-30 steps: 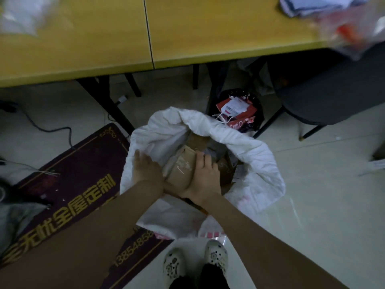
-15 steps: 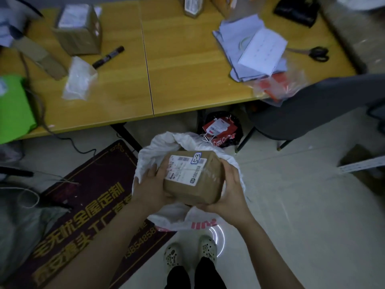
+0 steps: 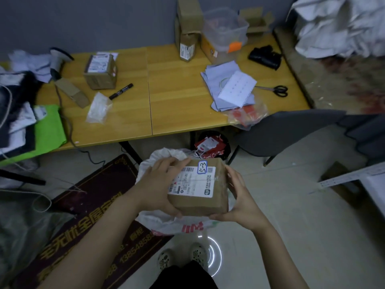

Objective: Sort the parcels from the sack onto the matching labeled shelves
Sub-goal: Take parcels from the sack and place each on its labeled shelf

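A brown cardboard parcel point(image 3: 208, 202) with a white shipping label and a small handwritten sticker reading "5-3" is held above the white sack point(image 3: 166, 223) on the floor. My left hand point(image 3: 160, 184) grips its left side, fingers curled over the top edge. My right hand point(image 3: 239, 197) cups its right side and lower corner. The sack's opening is mostly hidden behind the parcel and my hands. No shelves are in view.
A wooden table point(image 3: 177, 105) stands ahead with another taped parcel point(image 3: 101, 70), a marker point(image 3: 121, 91), papers point(image 3: 231, 88), scissors point(image 3: 279, 90) and a clear tub point(image 3: 226, 28). A grey chair point(image 3: 287, 134) is at right, a dark mat point(image 3: 87, 207) at left, a bin point(image 3: 212, 147) under the table.
The parcel came up out of the sack in both hands and now sits higher, label facing up. My view has tilted upward, showing the whole tabletop and the wall.
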